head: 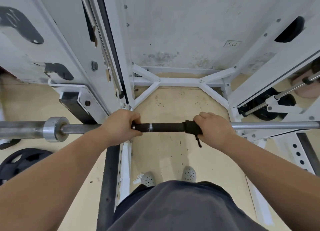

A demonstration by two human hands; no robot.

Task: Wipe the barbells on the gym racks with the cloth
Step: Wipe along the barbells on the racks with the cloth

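Observation:
A long steel barbell (162, 127) lies level across the white rack in front of me, its middle section black and its steel collar (55, 129) at the left. My left hand (119, 125) grips the bar just left of the black section. My right hand (213, 129) holds a dark cloth (191, 126) wrapped around the bar at the right end of the black section. A frayed strand of the cloth hangs below the bar.
White rack uprights (107, 61) rise at left and right, and a white base frame (180, 81) lies on the beige floor ahead. Black weight plates (20, 161) lie on the floor at the lower left, more (270, 107) at the right. My feet stand below the bar.

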